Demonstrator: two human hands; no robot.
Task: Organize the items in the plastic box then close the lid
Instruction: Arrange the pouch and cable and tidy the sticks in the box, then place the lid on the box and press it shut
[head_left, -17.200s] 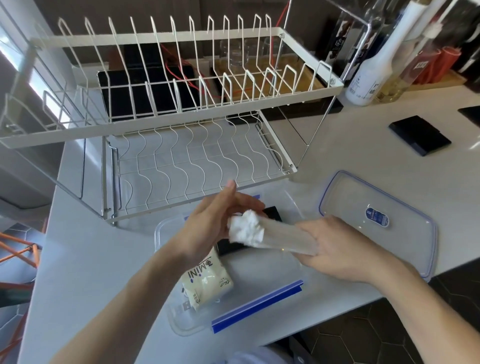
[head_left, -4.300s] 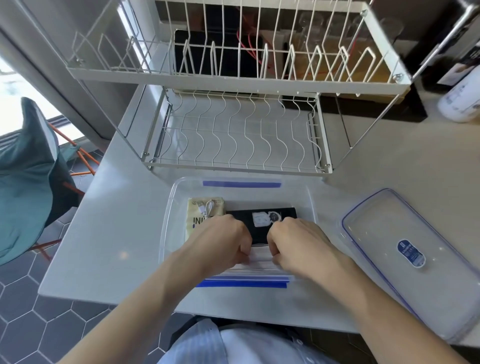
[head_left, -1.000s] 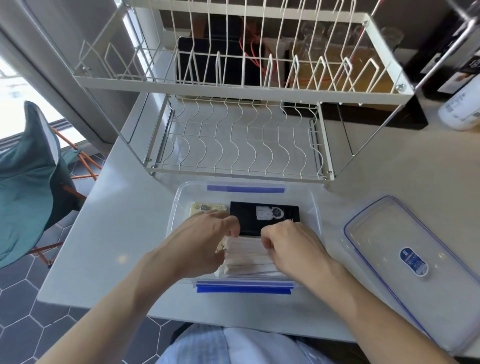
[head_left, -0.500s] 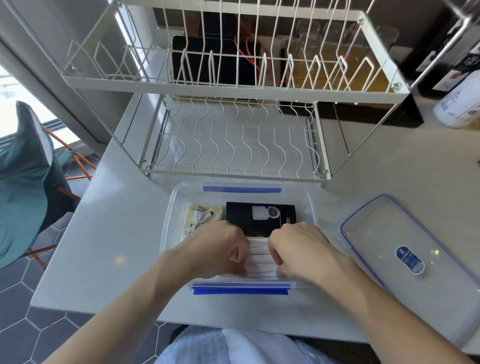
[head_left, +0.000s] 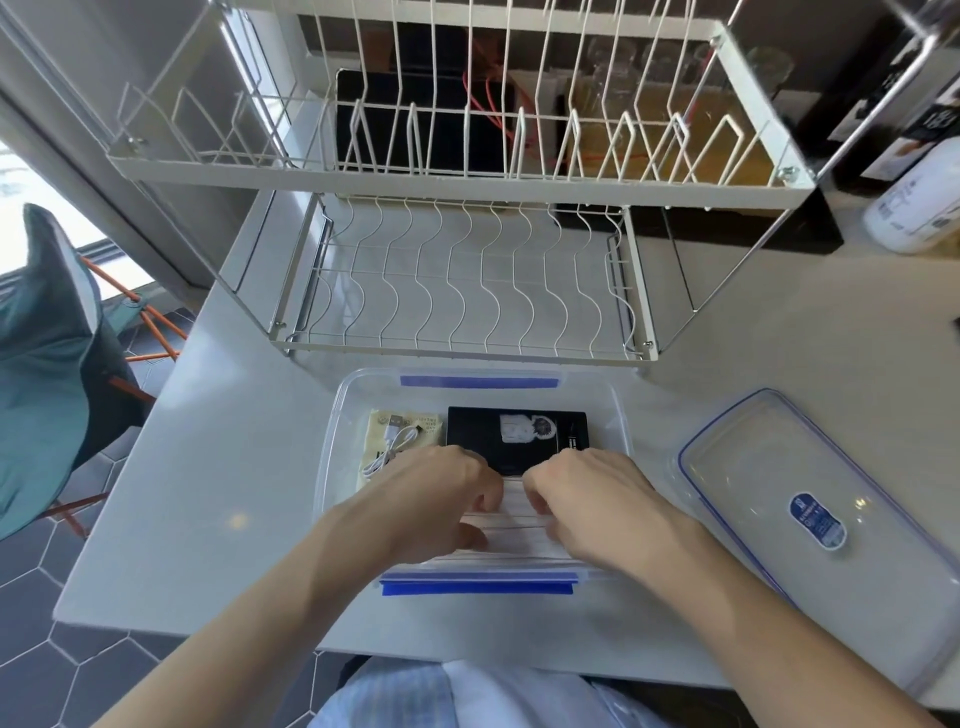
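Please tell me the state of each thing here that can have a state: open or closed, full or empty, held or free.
plastic box: open, items inside
lid: off, on the counter
white packet: in the box, under both hands
left hand: on the packet
right hand: on the packet
dish rack: empty

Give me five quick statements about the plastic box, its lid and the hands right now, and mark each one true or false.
1. The lid is clipped onto the plastic box. False: it lies on the counter to the box's right.
2. Both hands, left hand and right hand, are inside the box on the white bundle. True.
3. A black case lies in the box beyond the hands. True.
4. The dish rack holds plates. False: no plates show on its tiers.
5. A white cable lies on the cream pouch. True.
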